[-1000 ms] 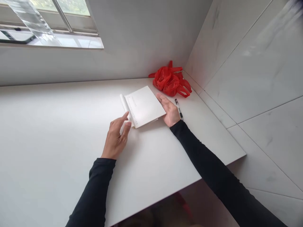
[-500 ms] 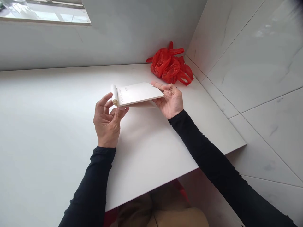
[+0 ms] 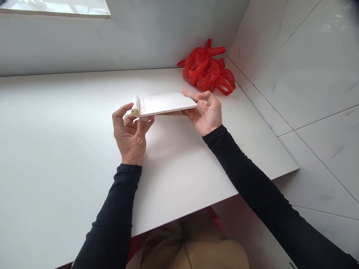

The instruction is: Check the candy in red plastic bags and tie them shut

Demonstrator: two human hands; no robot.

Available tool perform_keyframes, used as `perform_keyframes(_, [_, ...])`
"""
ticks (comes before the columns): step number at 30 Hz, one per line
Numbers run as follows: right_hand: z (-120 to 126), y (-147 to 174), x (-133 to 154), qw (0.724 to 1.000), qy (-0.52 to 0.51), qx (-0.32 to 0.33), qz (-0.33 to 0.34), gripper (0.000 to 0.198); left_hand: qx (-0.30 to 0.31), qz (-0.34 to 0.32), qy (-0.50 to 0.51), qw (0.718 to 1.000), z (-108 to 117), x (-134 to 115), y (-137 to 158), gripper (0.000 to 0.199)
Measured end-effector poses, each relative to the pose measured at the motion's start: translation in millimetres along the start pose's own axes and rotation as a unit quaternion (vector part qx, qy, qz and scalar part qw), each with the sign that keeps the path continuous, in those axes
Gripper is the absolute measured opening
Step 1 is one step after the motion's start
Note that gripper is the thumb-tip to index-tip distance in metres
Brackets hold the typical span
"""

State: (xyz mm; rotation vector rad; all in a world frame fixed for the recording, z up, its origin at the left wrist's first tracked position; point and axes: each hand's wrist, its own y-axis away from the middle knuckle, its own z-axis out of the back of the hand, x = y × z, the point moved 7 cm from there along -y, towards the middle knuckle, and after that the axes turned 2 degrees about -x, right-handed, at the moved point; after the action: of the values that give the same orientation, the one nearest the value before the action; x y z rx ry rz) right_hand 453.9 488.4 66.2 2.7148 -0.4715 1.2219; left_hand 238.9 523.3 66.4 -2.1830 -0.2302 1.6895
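Observation:
A white paper pad (image 3: 168,103) with small print near its left end is held above the table, nearly level. Its left end carries a rolled or folded-over strip of paper (image 3: 135,105). My left hand (image 3: 130,132) is closed on that end, thumb below and index finger at the roll. My right hand (image 3: 206,112) grips the other end, with fingers at the far edge and under the pad. A brownish sheet or backing shows beneath the pad, partly hidden.
The white table (image 3: 70,149) spreads under my hands. A crumpled red plastic bag (image 3: 207,69) lies in the back right corner, against the grey wall (image 3: 168,33). Marble-look tiles (image 3: 316,86) rise on the right. The table's front edge runs close to my lap.
The view has tilted slightly, so the table and bag sit a little differently in it. Both hands keep their hold on the pad, which looks a bit flatter.

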Motion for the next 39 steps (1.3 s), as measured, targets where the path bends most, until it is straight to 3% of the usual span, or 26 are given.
perform_keyframes(16, [-2,3,-1,1.0,0.011,-0.001,0.002,0.023,0.001,0.0,0.003,1.0,0,0,1,0.043])
perform_keyframes(21, [-1,3,2,0.999,0.042,0.004,0.023,0.024,0.008,0.005,-0.043,0.999,0,4,1,0.043])
perform_keyframes(24, [1,-1,-5,0.997,0.074,0.004,-0.004,0.029,0.008,0.005,-0.114,0.993,7,8,1,0.04])
perform_keyframes(26, [7,-6,-13,0.991,0.135,-0.013,-0.016,0.034,0.005,0.007,-0.185,0.983,13,9,1,0.036])
perform_keyframes(31, [23,-16,-17,0.96,0.269,-0.058,0.05,0.04,0.0,0.028,-0.359,0.933,24,8,2,0.061])
perform_keyframes(36, [28,-14,-18,0.937,0.334,-0.081,0.065,0.046,-0.022,0.032,-0.446,0.894,26,5,3,0.037])
perform_keyframes(39, [26,-13,-18,0.923,0.368,-0.089,0.075,0.045,0.014,0.036,-0.467,0.883,21,9,3,0.045])
